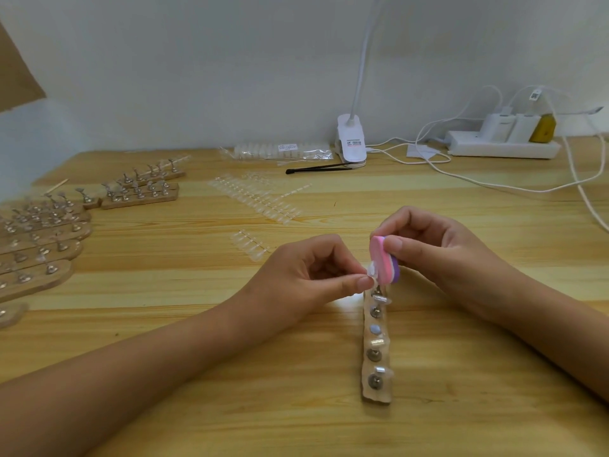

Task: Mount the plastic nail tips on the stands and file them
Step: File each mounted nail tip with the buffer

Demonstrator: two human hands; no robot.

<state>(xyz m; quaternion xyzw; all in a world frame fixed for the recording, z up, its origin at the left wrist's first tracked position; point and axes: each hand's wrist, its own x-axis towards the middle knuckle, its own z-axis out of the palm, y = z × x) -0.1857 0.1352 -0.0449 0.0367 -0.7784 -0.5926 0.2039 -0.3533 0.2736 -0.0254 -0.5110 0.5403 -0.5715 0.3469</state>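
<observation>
A wooden stand strip [376, 395] with several metal holders lies lengthwise in front of me on the wooden table [197, 374]. Clear nail tips sit on some of its holders. My left hand [313, 275] pinches a clear nail tip [470, 269] on the strip's far holder between thumb and forefinger. My right hand [438, 255] grips a small pink and purple file block [382, 258], whose face lies against that tip. Loose strips of clear nail tips [260, 201] lie in the middle of the table, a shorter piece [248, 242] nearer my left hand.
Several more wooden stand strips [43, 239] are piled at the left, with others [141, 189] behind them. At the back lie a bag of tips [280, 151], black tweezers [318, 168], a clip lamp [352, 140], and a power strip [502, 141] with white cables [494, 183].
</observation>
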